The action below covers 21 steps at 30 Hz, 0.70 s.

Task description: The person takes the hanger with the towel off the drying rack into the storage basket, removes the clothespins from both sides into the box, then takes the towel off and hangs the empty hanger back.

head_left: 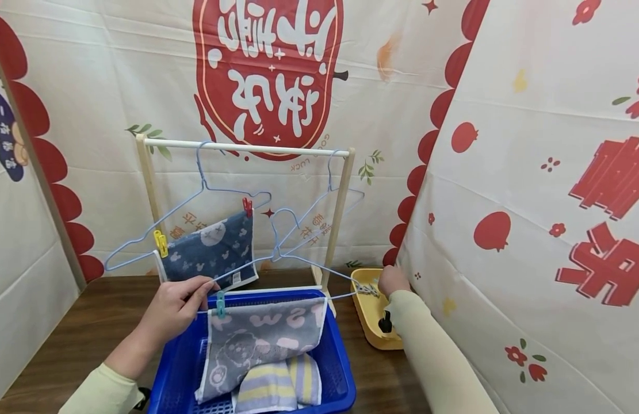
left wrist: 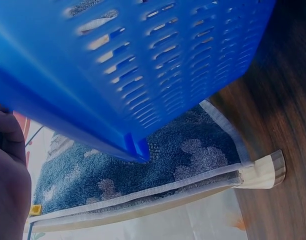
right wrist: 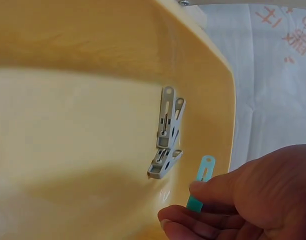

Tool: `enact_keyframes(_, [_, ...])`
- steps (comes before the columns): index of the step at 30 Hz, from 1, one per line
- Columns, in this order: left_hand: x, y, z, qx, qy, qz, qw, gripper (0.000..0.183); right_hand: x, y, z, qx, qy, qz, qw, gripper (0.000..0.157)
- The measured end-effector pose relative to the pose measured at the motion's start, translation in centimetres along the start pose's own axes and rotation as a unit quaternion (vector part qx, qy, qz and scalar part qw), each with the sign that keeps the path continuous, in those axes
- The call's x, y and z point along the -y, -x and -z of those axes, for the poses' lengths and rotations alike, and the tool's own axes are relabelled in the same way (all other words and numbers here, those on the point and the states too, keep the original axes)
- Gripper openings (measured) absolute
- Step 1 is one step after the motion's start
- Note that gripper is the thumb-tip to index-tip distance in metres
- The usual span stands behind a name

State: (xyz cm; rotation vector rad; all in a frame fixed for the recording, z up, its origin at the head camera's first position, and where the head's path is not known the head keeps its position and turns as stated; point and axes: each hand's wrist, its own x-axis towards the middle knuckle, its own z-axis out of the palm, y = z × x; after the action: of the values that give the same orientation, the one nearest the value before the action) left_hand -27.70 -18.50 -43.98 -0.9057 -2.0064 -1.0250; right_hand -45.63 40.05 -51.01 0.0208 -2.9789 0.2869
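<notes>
My left hand (head_left: 166,310) grips the left end of a blue wire hanger (head_left: 247,265). From that hanger a grey-and-pink towel (head_left: 267,328) hangs over a blue basket (head_left: 345,382), fastened near its left corner by a teal clothespin (head_left: 221,305). In the left wrist view only part of the left hand (left wrist: 10,180) shows at the edge. My right hand (head_left: 393,280) is in a yellow tray (head_left: 368,316). Between its thumb and fingers, the right wrist view shows a teal clothespin (right wrist: 207,166). Grey clothespins (right wrist: 166,117) lie beside it in the tray.
Behind the basket stands a rack with a white rail (head_left: 247,148). A hanger (head_left: 202,184) there carries a dark blue towel (head_left: 210,247) with yellow and red clothespins; another hanger (head_left: 329,187) hangs at right. A striped yellow towel (head_left: 267,385) lies in the basket.
</notes>
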Motion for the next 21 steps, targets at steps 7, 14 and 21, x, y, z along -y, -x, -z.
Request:
enact_keyframes(7, [-0.1, 0.4, 0.1, -0.002, -0.002, 0.001, 1.0, 0.031, -4.8, -4.9, -5.6, -0.009, 0.025, -0.017, 1.0, 0.022])
enact_keyframes(14, [0.1, 0.1, -0.1, -0.005, 0.0, -0.01, 0.9999, 0.031, -3.5, -3.8, -4.0, 0.029, -0.011, -0.08, 0.996, 0.014])
enact_keyframes(21, [0.0, -0.1, 0.0, -0.005, -0.004, -0.013, 0.9999, 0.033, -7.0, -7.6, -7.1, 0.067, 0.004, -0.085, 0.994, 0.015])
